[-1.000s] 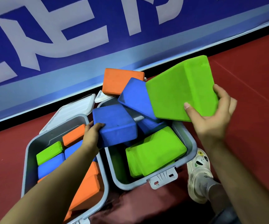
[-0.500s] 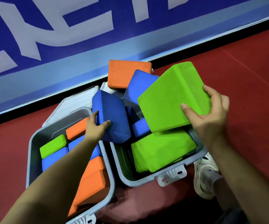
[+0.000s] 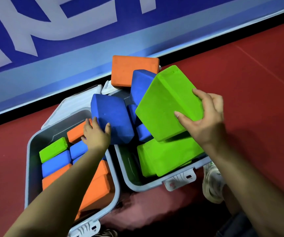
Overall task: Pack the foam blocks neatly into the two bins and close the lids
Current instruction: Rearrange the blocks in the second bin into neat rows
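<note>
Two grey bins sit side by side on the red floor. The left bin (image 3: 29, 168) holds several orange, blue and green foam blocks in rows. The right bin (image 3: 129, 183) holds green blocks (image 3: 163, 158) at the front and blue ones behind. My left hand (image 3: 96, 134) grips a blue block (image 3: 111, 118), tilted on edge above the gap between the bins. My right hand (image 3: 204, 120) holds a large green block (image 3: 165, 103), tilted over the right bin. An orange block (image 3: 132, 71) and another blue block (image 3: 141, 82) stick up at the back.
Both white lids (image 3: 76, 103) lie open behind the bins against a blue banner wall (image 3: 69, 48). A white shoe (image 3: 212, 183) stands just right of the right bin's front latch (image 3: 180, 181). Red floor extends to the right and left.
The blue block in my left hand has turned up onto its edge. The green block in my right hand has come down and left, closer over the right bin.
</note>
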Demonstrator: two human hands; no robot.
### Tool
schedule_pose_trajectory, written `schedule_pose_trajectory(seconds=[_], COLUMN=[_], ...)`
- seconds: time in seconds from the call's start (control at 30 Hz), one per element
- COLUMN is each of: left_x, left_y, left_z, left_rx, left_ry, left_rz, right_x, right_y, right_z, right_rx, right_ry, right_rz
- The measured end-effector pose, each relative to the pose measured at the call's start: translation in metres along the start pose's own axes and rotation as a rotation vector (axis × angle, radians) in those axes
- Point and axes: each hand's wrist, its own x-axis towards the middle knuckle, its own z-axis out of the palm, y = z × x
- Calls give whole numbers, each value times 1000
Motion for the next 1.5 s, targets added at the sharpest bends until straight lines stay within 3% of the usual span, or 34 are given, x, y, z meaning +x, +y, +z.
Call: schedule_pose_trajectory(seconds=[0.1, 0.17, 0.23, 0.3, 0.33, 0.4, 0.47, 0.63, 0.83, 1.07, 1.17, 1.37, 1.5], left_x=[-39, -65, -83, -91, -93, -94, -101, -118, -117, -112, -112, -107, -95], left_y=[7, 6, 10, 13, 17, 20, 25, 34, 37, 30, 18, -5, -12], left_z=[17, 40, 64, 88, 95, 111, 122, 130, 125, 90, 61, -1, -26], left_rx=[48, 18, -11, -172, -295, -481, -557, -715, -978, -1026, -944, -470, -253], left_ry=[130, -109, -479, -740, -829, -915, -954, -946, -819, -652, -539, -345, -510], left_rz=[485, 608, 357, -151, -365, -571, -616, -538, -562, -415, -326, 144, 556], right_x=[6, 10, 12, 13, 14, 15, 17, 19, 16, 20, 20, 22, 25], right_y=[0, 1, 2, 4, 4, 5, 4, 4, 3, 6, 8, 9, 7], right_z=[-5, -10, -16, -19, -20, -21, -21, -23, -23, -22, -24, -30, -30], right_rx=[12, 20, 34, 29, 20, 9, 7, 3, -5, 19, 30, 38, 42], right_ry=[12, 13, 18, 31, 37, 44, 50, 38, 28, 2, -20, -25, -58], right_rz=[9, 12, 35, 42, 35, 22, 19, 17, -7, -25, -20, 7, 13])
